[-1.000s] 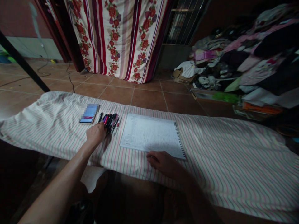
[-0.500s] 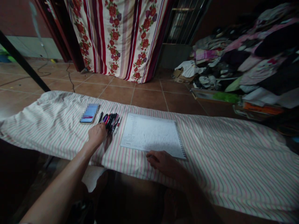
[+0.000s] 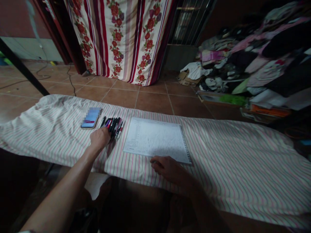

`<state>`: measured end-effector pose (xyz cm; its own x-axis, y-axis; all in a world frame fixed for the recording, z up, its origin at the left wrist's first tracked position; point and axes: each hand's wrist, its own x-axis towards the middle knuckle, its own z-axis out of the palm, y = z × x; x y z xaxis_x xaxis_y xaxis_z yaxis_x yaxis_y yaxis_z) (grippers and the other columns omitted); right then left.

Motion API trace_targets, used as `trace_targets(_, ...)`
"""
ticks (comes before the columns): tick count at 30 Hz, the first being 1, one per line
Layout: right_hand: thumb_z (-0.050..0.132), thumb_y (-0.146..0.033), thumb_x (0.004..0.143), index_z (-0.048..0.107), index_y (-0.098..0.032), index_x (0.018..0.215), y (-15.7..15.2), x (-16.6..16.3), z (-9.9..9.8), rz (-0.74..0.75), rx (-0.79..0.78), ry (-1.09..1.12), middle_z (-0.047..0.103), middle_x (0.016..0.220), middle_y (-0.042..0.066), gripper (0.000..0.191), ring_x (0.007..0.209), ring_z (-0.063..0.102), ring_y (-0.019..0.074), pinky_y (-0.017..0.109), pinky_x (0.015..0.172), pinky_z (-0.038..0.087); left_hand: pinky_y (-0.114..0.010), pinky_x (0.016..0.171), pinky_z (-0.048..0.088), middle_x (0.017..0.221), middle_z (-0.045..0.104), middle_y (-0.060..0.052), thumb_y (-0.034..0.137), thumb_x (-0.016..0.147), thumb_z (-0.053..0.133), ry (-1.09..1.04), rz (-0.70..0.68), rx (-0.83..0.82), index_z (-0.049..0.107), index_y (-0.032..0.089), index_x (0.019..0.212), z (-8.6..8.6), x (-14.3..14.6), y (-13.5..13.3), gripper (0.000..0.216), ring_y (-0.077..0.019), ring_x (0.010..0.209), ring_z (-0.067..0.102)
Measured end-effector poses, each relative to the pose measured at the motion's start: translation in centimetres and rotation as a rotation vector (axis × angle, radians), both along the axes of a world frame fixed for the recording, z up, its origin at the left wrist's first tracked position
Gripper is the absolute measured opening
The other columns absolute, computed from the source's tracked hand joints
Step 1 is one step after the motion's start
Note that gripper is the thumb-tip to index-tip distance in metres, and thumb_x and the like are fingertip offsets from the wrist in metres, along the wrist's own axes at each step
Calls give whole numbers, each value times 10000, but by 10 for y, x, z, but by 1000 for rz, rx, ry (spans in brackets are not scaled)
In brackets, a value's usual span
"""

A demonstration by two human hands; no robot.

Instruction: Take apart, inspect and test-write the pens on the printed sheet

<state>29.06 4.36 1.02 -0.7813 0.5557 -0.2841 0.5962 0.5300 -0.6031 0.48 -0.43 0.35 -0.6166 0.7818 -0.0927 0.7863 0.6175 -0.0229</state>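
Note:
My left hand [image 3: 100, 138] reaches to a bunch of pens and markers [image 3: 114, 127] lying side by side on the striped cloth [image 3: 230, 161]. Its fingers are closed at the lower end of a purple pen [image 3: 107, 123]; the fingertips are partly hidden. To the right of the pens lies a spiral notebook [image 3: 155, 137], its upper side pale with faint print along the left, its wire binding on the right. My right hand [image 3: 166, 166] rests at the notebook's near edge, fingers loosely curled, in shadow, with nothing visible in them.
A phone [image 3: 90, 118] with a lit, blurred screen lies left of the pens. Beyond the cloth are a tiled floor [image 3: 150, 99] and a flowered curtain [image 3: 128, 42]. A heap of clothes [image 3: 243, 55] and a cardboard box [image 3: 188, 78] stand at the right. A dark pole [image 3: 24, 68] slants at the left.
The whole view has shifted slightly left. The pens at my left fingers look a little more spread out. My right hand keeps its place by the notebook.

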Motion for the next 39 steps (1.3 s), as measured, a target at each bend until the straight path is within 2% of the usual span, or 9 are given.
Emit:
trace_targets(7,413,-216,831,630,-148,794,-2,1,0,8,14,-16,626,710,40,230,648,544,144,240,584,299,-381,730,463,1000,649,-208,334,815,388,-1,4,-1,585,102,1046,3,3,1,382,-322,956,607)
trace_targets(15,411,-218,831,638,-148,829,-1,1,0,6,10,-20,660,790,60,238,715,575,155,243,624,323,-382,722,467,1047,633,-161,322,816,380,5,-6,52,562,140,1062,2,6,2,356,-313,954,608)
trace_targets(26,421,-230,826,643,-153,848,-1,2,1,4,-2,-7,654,772,50,236,706,571,152,240,622,334,-377,745,455,1009,646,-182,267,814,370,-45,24,97,555,114,1062,4,8,5,346,-313,960,604)
trace_targets(30,424,-227,824,647,-149,855,-1,3,1,10,-4,4,654,761,53,239,703,571,154,243,620,342,-426,843,403,1023,637,-180,210,735,469,-388,164,405,601,125,974,7,5,7,285,-346,1052,545)
trace_targets(32,428,-228,823,645,-146,843,0,3,2,15,-4,27,653,755,51,233,697,572,152,242,612,344,-411,832,409,966,650,-157,209,714,500,-572,209,528,615,128,913,7,7,9,244,-334,1037,550)
trace_targets(35,416,-233,830,640,-142,816,1,2,1,-18,-36,91,648,718,44,242,657,579,140,238,591,360,-307,670,462,845,655,-96,255,750,491,-793,211,616,588,125,921,7,19,15,236,-234,837,623)
trace_targets(37,407,-249,837,634,-138,833,2,0,-1,-80,-83,170,644,692,42,253,628,589,133,237,587,389,-243,546,443,775,635,-58,272,771,489,-984,196,674,563,125,916,7,32,19,220,-161,675,621)
trace_targets(39,415,-271,835,620,-132,886,3,-2,-3,-168,-145,285,647,698,46,253,621,601,129,241,601,428,-193,464,395,737,606,-31,240,773,503,-1157,169,731,542,135,833,8,47,22,127,-113,610,600)
